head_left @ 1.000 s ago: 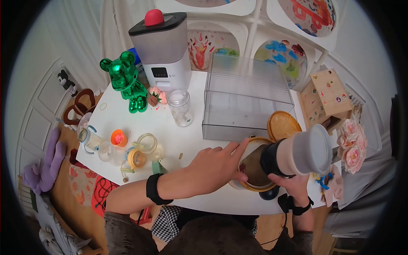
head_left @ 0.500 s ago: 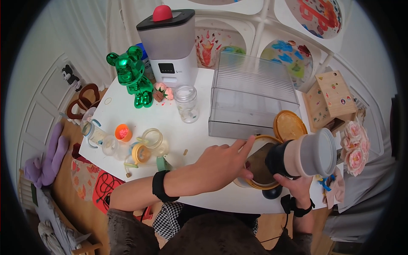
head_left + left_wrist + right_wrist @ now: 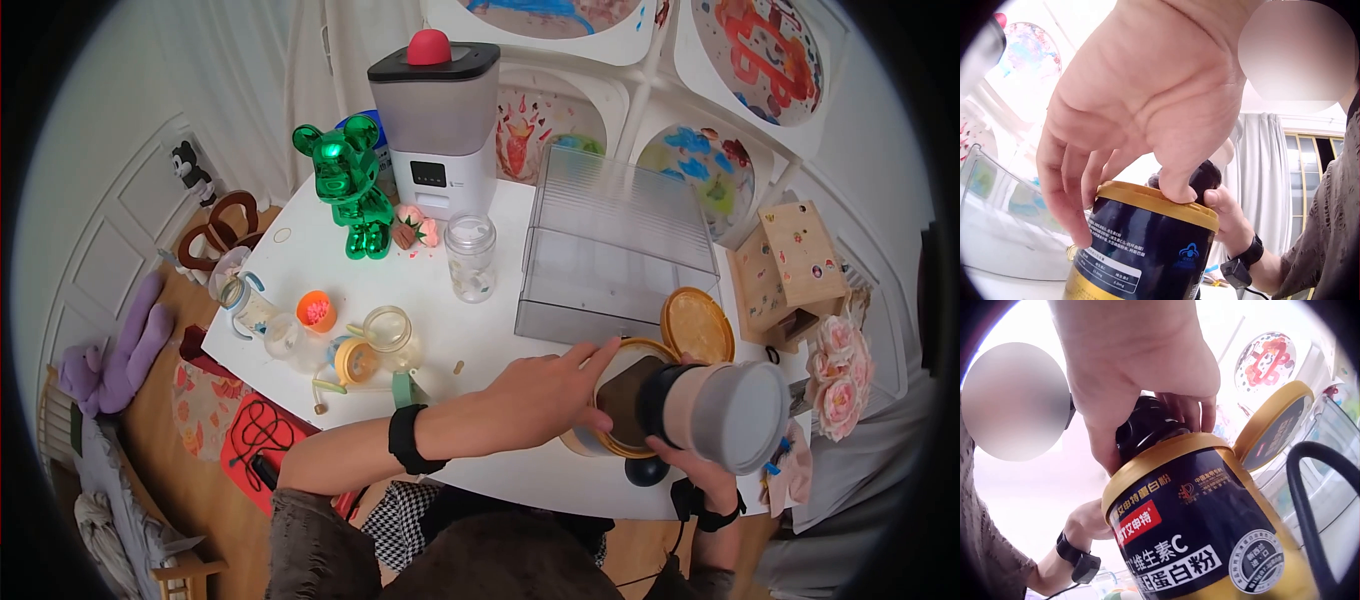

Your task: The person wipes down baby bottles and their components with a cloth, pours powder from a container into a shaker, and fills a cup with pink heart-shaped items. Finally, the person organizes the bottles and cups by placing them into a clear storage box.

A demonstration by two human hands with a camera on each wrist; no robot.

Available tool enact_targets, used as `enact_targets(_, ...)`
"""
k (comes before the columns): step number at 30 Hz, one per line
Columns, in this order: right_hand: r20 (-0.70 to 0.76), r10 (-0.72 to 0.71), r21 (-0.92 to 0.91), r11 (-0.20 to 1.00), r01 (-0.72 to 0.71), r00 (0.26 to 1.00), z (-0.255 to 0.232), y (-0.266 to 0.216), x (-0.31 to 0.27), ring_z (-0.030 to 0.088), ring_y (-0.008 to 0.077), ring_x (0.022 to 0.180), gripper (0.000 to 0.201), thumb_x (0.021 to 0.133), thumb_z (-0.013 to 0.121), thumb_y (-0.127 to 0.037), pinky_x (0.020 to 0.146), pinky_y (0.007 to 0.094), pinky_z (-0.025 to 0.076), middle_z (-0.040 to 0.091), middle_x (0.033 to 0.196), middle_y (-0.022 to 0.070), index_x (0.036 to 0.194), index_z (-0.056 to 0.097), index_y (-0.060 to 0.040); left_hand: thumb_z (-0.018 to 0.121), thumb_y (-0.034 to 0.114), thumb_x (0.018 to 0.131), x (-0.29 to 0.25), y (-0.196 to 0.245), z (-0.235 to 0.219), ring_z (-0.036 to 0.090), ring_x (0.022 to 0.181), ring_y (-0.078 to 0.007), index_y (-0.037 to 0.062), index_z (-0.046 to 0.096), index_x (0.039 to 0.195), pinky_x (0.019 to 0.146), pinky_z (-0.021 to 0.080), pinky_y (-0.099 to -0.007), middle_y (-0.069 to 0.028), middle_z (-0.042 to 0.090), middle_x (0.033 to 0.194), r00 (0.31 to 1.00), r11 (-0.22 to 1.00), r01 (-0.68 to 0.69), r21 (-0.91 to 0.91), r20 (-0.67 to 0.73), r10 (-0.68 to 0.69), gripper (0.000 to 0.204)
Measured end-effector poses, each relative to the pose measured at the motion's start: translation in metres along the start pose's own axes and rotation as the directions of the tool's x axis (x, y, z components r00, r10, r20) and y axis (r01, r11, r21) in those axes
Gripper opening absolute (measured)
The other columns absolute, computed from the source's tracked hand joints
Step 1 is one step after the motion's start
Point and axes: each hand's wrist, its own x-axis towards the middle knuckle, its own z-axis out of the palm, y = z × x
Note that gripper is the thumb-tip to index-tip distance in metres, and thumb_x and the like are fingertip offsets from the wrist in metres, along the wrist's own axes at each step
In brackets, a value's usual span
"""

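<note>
A dark-blue protein powder tin (image 3: pixel 1154 250) with a yellow rim stands near the table's front right, its hinged lid (image 3: pixel 697 328) swung back. My left hand (image 3: pixel 550 395) holds the tin by its rim, thumb on the near edge and fingers down the far side. In my right hand (image 3: pixel 710 475) is a stacked tub (image 3: pixel 725 410) with black, pink and grey sections. It lies tilted, its black end (image 3: pixel 1147 422) at the tin's mouth and its grey end pointing right. My right fingers curl round the black end, partly hidden behind it.
Behind the tin stands a clear plastic box (image 3: pixel 620 260). A clear jar (image 3: pixel 471 260), a green bear figure (image 3: pixel 350 185) and a white dispenser (image 3: pixel 440 140) are farther back. Several bottle parts (image 3: pixel 355 360) lie at left. Pink flowers (image 3: pixel 840 375) and a wooden house (image 3: pixel 790 265) stand at right.
The tub's grey end has dropped, and the tub is closer to the tin. My left hand keeps its hold on the rim. The head view has shifted, moving the table rightward in it.
</note>
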Motion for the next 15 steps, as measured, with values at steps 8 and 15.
enact_targets(8,-0.16,-0.314,-0.147,0.945,0.292,0.936,0.008,-0.011,0.012,0.052,0.0317,0.132,0.092,0.065,0.093,-0.009,0.116,0.0464,0.039,0.054,0.14,0.0144,0.14,0.039,-0.0111,0.078,0.031,0.088,-0.013,0.008,0.012,0.065,0.106,-0.035,0.0032,0.042,0.145,0.086,0.055,-0.0407,-0.0202,0.05,0.135,0.92,0.977,-0.14,-0.162,-0.386,0.068,0.073)
enact_targets(15,0.291,-0.622,-0.5,0.548,0.67,0.727,-0.009,-0.028,0.017,0.058,0.0378,0.128,0.042,0.079,0.081,-0.02,0.106,0.0525,0.044,0.064,0.133,0.0157,0.111,0.055,-0.0167,0.069,0.011,0.097,-0.045,0.03,0.013,0.061,0.113,-0.0148,0.0013,0.042,0.141,0.09,0.055,-0.03,-0.0134,0.049,0.136,0.996,0.572,0.063,-0.818,0.02,-0.081,0.053)
